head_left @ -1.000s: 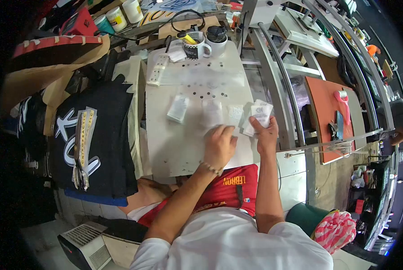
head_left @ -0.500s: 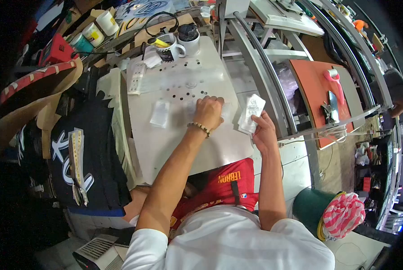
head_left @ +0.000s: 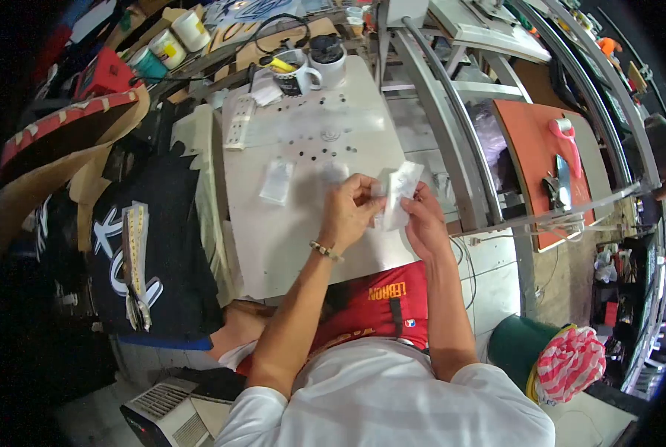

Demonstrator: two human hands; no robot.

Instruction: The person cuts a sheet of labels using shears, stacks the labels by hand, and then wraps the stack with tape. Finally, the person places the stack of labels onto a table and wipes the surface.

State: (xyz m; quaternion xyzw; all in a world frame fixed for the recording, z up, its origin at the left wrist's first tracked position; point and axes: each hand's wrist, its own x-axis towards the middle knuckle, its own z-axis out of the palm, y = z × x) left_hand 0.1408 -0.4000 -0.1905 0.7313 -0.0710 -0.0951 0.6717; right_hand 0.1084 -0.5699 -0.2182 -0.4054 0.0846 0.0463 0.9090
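Note:
My right hand (head_left: 424,220) grips a stack of small clear and white plastic packets (head_left: 401,192) above the right edge of the pale board (head_left: 266,246). Touching the left side of that stack, my left hand (head_left: 350,211) has its thumb and fingertips pinched together; what lies between them is too small to make out. A clear packet (head_left: 277,182) lies flat on the board to the left, and another (head_left: 334,173) is just behind my left hand. Several small dark discs (head_left: 314,157) are scattered farther back.
Two mugs (head_left: 297,79) with tools stand at the board's back edge, beside a white power strip (head_left: 239,121). Black printed shirts (head_left: 176,246) are stacked on the left. A metal frame (head_left: 452,127) and an orange board (head_left: 530,156) stand on the right.
My left hand has lifted off the board and moved right to the packets. My right hand has brought the stack slightly left and closer to it. The whole view has shifted a little.

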